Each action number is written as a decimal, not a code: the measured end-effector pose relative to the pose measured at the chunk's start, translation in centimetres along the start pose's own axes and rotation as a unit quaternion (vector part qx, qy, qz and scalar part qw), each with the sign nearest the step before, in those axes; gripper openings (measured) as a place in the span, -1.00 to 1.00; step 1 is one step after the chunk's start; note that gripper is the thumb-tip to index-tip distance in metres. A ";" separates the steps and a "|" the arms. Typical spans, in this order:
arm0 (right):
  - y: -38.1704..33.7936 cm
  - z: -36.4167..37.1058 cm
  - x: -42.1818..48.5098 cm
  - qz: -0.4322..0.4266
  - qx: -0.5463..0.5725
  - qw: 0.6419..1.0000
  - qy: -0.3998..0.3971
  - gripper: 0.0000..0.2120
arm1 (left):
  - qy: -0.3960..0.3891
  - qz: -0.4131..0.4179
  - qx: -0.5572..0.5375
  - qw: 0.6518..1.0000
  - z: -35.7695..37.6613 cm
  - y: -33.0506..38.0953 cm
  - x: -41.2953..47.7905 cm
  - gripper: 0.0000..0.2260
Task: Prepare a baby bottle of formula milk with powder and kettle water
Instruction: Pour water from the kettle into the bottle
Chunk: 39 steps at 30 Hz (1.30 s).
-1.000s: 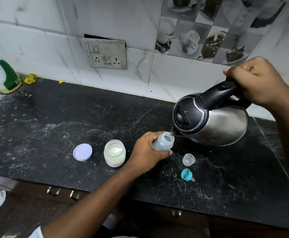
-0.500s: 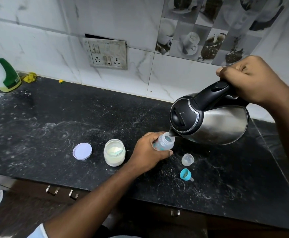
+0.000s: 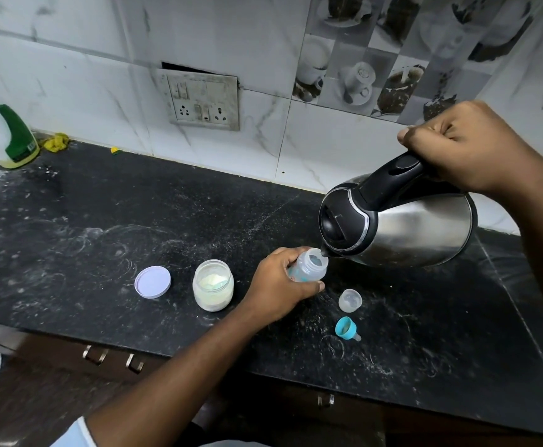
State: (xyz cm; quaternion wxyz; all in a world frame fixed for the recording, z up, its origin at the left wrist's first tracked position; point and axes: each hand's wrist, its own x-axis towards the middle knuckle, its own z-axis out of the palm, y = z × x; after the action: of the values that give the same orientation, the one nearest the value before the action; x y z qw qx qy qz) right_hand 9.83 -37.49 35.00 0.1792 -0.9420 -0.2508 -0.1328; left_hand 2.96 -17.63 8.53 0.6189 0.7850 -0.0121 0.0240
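Nearest the counter edge we log a teal teat ring (image 3: 346, 329) and a clear bottle cap (image 3: 350, 300), both lying loose, apart from each other, on the black countertop (image 3: 70, 240). Just behind them the left hand (image 3: 279, 287) is wrapped round the baby bottle (image 3: 310, 269), which stands on the counter with its open mouth up. To its left are the open powder jar (image 3: 213, 284) and its lilac lid (image 3: 152, 281), set apart.

Farther back, the right hand (image 3: 466, 150) is clenched on the black handle of the steel kettle (image 3: 408, 227). The kettle is tipped forward with its spout at the bottle's rim. Behind it all is a socket plate (image 3: 204, 103) on the tiled wall.

Step, as we judge it: pouring the kettle water. We cannot make out a stream or the fill level.

Next move calls for a slow tilt, the bottle held steady, then levelling the kettle.

Against a second ago, the kettle is tipped a little further and the right hand has shifted slightly left. The bottle, jar and lids are unmoved.
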 end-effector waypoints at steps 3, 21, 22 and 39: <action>-0.2 -0.1 0.1 -0.004 -0.005 1.000 -0.006 -0.48 | -0.002 -0.001 -0.003 1.000 0.1 -0.1 0.0 -0.46; -1.1 -0.7 0.6 -0.011 -0.035 0.999 -0.012 -0.44 | 0.000 -0.001 -0.013 1.000 -0.5 -0.5 -0.2 -0.46; -1.1 -0.7 0.6 -0.013 -0.037 0.999 -0.013 -0.43 | -0.002 -0.002 -0.011 1.000 -0.6 -0.5 -0.3 -0.46; -1.3 -0.5 1.0 -0.022 -0.053 0.998 -0.023 -0.40 | -0.007 -0.006 0.011 1.000 -0.7 -1.1 -0.1 -0.44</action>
State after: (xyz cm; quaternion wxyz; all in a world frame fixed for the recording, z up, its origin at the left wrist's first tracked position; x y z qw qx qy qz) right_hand 9.86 -36.21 36.15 0.1207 -0.9472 -0.2679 -0.1284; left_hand 2.92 -16.67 7.61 0.6106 0.7917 -0.0115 0.0152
